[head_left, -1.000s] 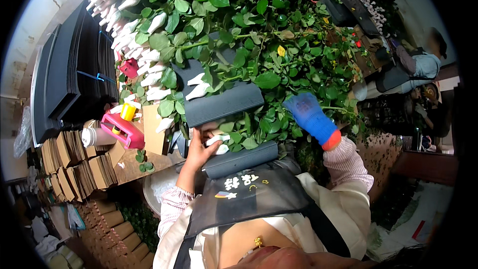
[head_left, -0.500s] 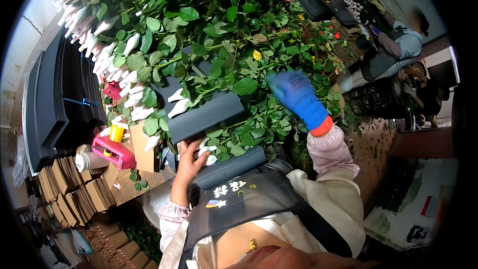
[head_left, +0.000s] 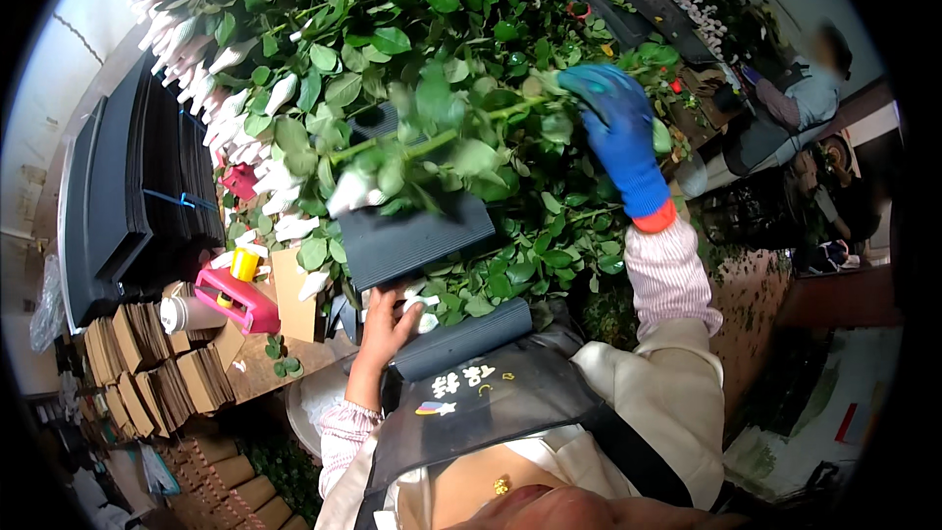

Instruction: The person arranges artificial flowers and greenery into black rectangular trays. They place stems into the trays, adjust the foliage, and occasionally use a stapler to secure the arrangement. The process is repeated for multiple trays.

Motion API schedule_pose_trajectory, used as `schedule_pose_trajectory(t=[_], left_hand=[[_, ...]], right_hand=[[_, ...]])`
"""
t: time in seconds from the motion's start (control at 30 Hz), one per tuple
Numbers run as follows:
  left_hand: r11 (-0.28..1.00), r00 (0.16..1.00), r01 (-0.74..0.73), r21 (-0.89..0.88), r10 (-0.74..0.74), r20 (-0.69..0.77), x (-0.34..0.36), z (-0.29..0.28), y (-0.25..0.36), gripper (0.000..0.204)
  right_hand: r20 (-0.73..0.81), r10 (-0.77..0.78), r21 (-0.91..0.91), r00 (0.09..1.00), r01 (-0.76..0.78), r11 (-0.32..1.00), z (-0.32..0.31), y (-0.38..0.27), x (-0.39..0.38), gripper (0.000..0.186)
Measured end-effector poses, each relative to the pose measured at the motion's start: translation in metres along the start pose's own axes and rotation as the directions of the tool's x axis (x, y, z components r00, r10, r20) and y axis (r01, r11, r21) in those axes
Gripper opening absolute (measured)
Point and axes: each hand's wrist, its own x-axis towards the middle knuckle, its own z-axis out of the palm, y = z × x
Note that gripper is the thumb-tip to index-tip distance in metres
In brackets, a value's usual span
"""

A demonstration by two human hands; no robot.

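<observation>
My right hand (head_left: 613,116), in a blue glove with an orange cuff, grips leafy rose stems (head_left: 491,113) above the green pile. Their leaves are smeared by motion, and white-netted rose buds (head_left: 355,191) show at their left end. My bare left hand (head_left: 383,334) is closed at the lower edge of a dark ribbed sheet (head_left: 417,240), its fingertips partly hidden there. Beside the thumb lie more white-netted buds (head_left: 420,316) with leaves. Nearest my apron, the sheet's rolled edge (head_left: 461,339) curves up around these roses.
A large heap of netted roses (head_left: 392,39) covers the far table. At the left are stacked black sheets (head_left: 147,191), a pink tape dispenser (head_left: 235,299), a white lidded cup (head_left: 186,315) and folded cardboard (head_left: 147,353). Another person (head_left: 800,88) sits at the far right.
My right hand has moved slightly right and up and now has rose stems in its grip, lifted off the pile. The left hand stays by the ribbed sheet, whose flap looks flatter.
</observation>
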Motion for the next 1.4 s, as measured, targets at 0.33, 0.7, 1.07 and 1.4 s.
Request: schedule_pose_trajectory(t=[0.33, 0.7, 1.07, 1.4], left_hand=[[0.945, 0.962, 0.125, -0.301, -0.19, -0.196, 0.011, 0.029, -0.015, 0.034], [0.962, 0.962, 0.093, -0.257, -0.153, -0.225, 0.005, 0.03, -0.033, 0.06], [0.996, 0.98, 0.049, -0.074, -0.062, -0.189, 0.015, 0.026, -0.021, 0.032], [0.896, 0.928, 0.371, -0.242, -0.365, 0.069, 0.023, 0.003, 0.013, 0.034]], right_hand=[[0.571, -0.04, 0.032, 0.82, 0.027, 0.999, 0.008, -0.043, -0.139, 0.038], [0.8, 0.197, -0.163, 0.567, -0.11, 0.98, 0.079, -0.027, -0.16, 0.025], [0.478, 0.147, -0.341, 0.866, 0.029, 0.939, 0.122, 0.014, -0.081, 0.022], [0.328, 0.011, 0.197, 0.945, -0.08, 0.977, 0.05, 0.048, 0.007, 0.027]])
